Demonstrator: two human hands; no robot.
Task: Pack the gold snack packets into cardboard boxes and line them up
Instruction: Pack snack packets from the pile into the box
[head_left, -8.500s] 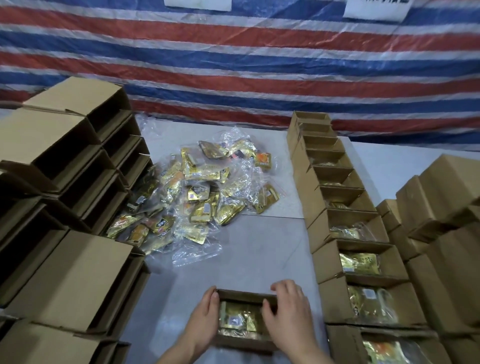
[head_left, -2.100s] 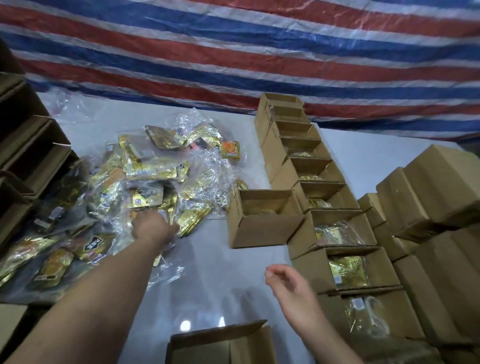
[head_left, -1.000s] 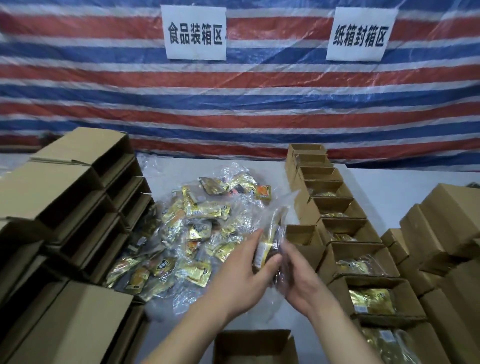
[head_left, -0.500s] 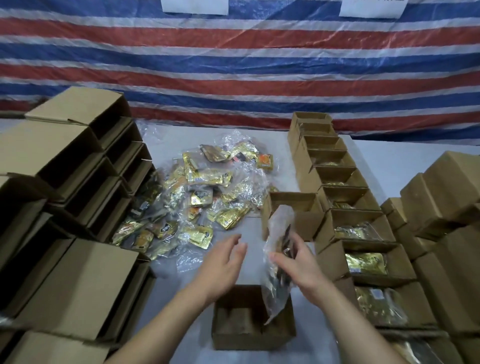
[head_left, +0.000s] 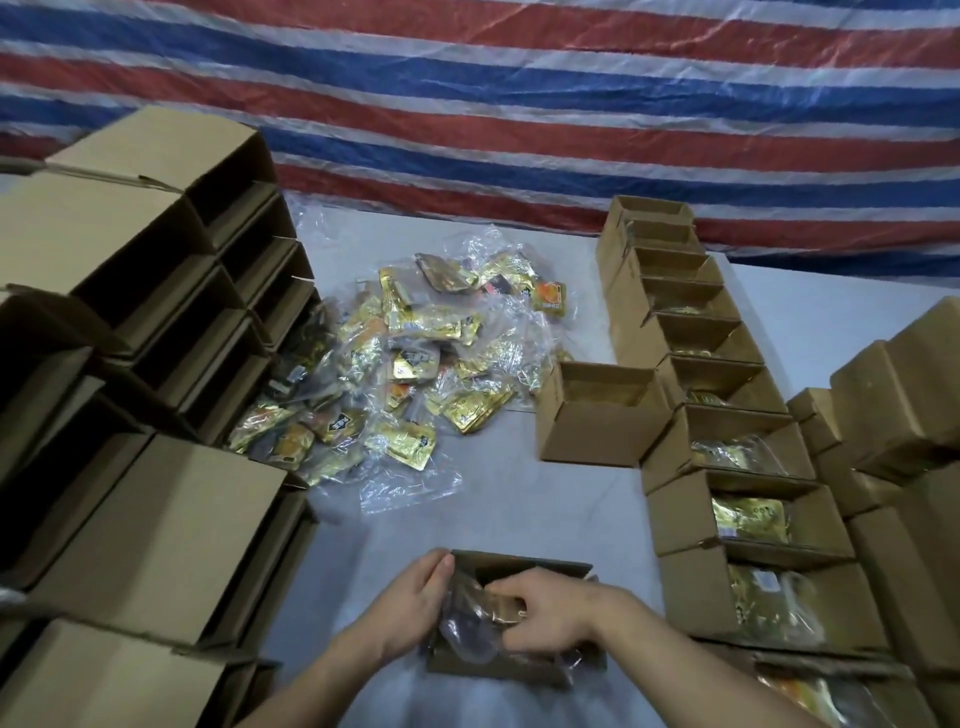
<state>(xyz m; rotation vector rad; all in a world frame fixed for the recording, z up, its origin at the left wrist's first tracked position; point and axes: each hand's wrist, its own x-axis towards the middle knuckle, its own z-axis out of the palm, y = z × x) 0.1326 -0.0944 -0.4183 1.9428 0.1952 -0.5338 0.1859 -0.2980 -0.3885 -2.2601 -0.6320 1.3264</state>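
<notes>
A small open cardboard box (head_left: 519, 564) stands at the table's near edge. A clear bag of gold snack packets (head_left: 470, 626) sits partly inside it. My right hand (head_left: 545, 608) grips the bag from above, fingers curled into it. My left hand (head_left: 413, 597) lies with fairly straight fingers against the box's left wall and the bag's edge. A loose pile of gold packets (head_left: 415, 364) in clear wrap lies mid-table. On the right, a row of open boxes (head_left: 727, 379) runs away from me, several with packets inside. One open box (head_left: 597, 415) stands just left of that row.
Stacks of empty cardboard boxes (head_left: 156, 322) on their sides fill the left. More cardboard boxes (head_left: 904, 410) crowd the far right. A striped red, white and blue tarp (head_left: 519, 104) hangs behind the grey table (head_left: 519, 499).
Half a second ago my right hand held the bag upright above the box and my left hand was free. Now the bag is down in the box with both hands on it.
</notes>
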